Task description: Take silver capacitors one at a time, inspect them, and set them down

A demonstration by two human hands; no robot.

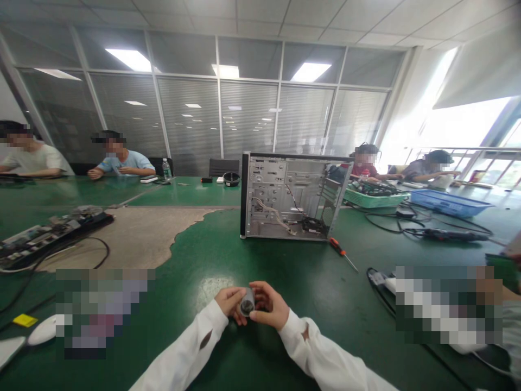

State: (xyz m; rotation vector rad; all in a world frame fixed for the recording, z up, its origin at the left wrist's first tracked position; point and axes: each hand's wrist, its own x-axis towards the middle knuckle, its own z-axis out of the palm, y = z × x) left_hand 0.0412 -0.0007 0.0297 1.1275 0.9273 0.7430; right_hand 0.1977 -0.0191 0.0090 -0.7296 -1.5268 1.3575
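And there, the left grip (229,303) and right grip (266,305) closed on a small grey metal cylinder (247,302), tilted between them, above the green tabletop (203,255).

Left hand (229,303) and right hand (268,306) hold small metal cylinder (247,302) between fingers, above green table (285,266). Ahead: open PC tower case (291,196), orange-handled screwdriver (342,252) just beside it. Beyond: green plastic basket (376,199), blue plastic basket (448,202), seated co-workers (122,162).
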